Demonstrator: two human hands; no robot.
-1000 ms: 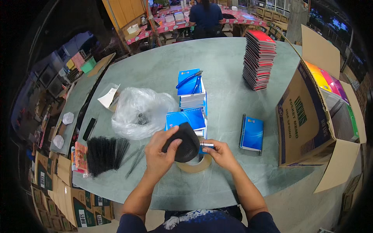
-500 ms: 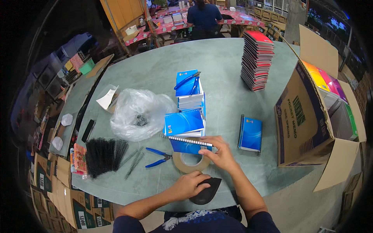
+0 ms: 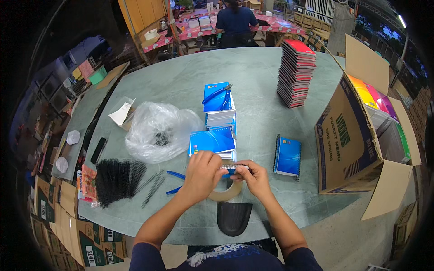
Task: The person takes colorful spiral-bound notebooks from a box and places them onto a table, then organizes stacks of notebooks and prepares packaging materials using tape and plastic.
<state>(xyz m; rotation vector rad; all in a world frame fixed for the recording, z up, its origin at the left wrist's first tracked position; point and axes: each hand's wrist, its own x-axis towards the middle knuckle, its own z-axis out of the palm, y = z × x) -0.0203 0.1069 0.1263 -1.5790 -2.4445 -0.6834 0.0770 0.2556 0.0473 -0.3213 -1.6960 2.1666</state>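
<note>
My right hand grips the right end of a blue spiral notebook, thumb along its spine edge. My left hand is closed at the same notebook's left end and hides that part; whether it pinches the cover or the coil cannot be told. Just below lies a roll of tan tape, partly covered by my hands. Closer to me rests a black curved pad, touched by neither hand. Blue-handled pliers stick out left of my left wrist. Beyond my hands, blue notebooks are stacked, with blue cutters on top.
Black wire coils lie at left near a clear plastic bag. One coiled blue notebook lies at right. Red notebooks form a tall stack beside an open carton. A person sits at a far table.
My left hand has left the black pad and come up to the notebook's left end. The pad now lies turned on the table. The notebook is still in my right hand.
</note>
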